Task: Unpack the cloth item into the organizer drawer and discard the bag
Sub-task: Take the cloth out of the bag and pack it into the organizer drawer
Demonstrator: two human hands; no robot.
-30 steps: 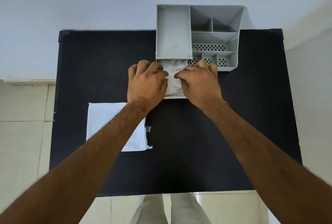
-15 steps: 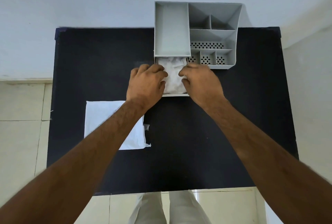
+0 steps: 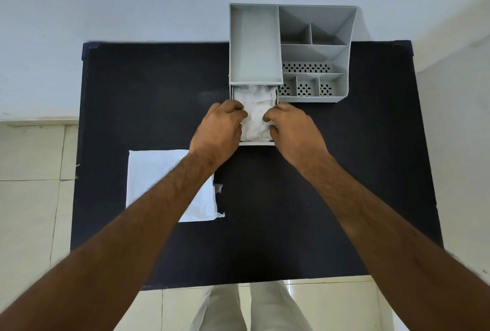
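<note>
A grey organizer (image 3: pixel 255 47) stands at the table's far edge, and its drawer (image 3: pixel 256 143) is pulled out toward me. The crumpled white cloth item (image 3: pixel 255 108) lies inside the drawer. My left hand (image 3: pixel 217 129) is at the drawer's left side, with its fingers curled onto the cloth. My right hand (image 3: pixel 294 131) mirrors it on the right side, fingertips on the cloth. Both hands hide the drawer's side walls. The flat white bag (image 3: pixel 156 174) lies on the table to the left, partly under my left forearm.
The black table (image 3: pixel 265 224) stands against a pale wall, with tiled floor at the left and front. The organizer's right half has several small perforated compartments (image 3: pixel 305 89). A small torn scrap (image 3: pixel 218 187) lies beside the bag.
Both hands slid back along the drawer toward me, uncovering more of the cloth at the drawer's far end. The bag and the organizer stayed put.
</note>
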